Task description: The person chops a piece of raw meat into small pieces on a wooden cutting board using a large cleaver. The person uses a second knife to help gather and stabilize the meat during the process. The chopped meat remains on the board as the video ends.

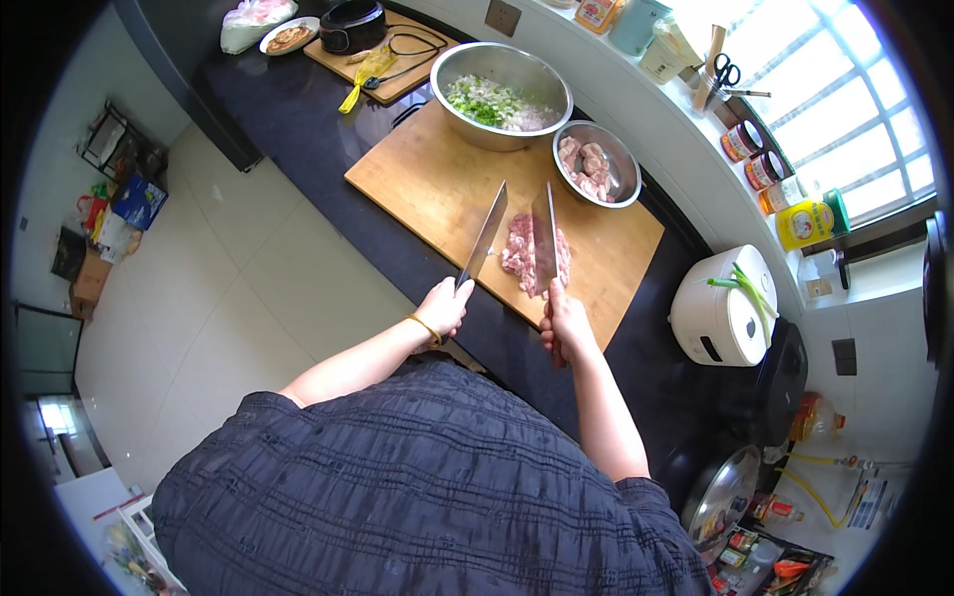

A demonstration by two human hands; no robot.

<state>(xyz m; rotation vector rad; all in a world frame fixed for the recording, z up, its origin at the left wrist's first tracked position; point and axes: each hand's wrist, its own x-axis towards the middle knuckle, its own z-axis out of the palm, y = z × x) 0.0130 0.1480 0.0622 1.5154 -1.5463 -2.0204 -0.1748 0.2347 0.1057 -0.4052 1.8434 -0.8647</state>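
My left hand [443,306], with a yellow bracelet at the wrist, is closed round the handle of a cleaver [486,234]. That blade is tilted just left of a pile of chopped raw meat [519,252]. In my right hand [564,323] a second cleaver [543,238] stands with its blade across the pile, and meat shows on both sides of it. Whether its edge touches the board is hidden. The meat lies on a wooden cutting board [417,174]. A large steel bowl [502,139] holds chopped green and white pieces, and a smaller steel bowl [624,169] holds chunks of raw meat.
Right of the board stands a white rice cooker [706,308] with green onion stalks [745,288] on its lid. Jars [740,141] line the window sill. At the far left are a smaller board [402,84] with a black appliance [353,27] and a plate of food [288,38].
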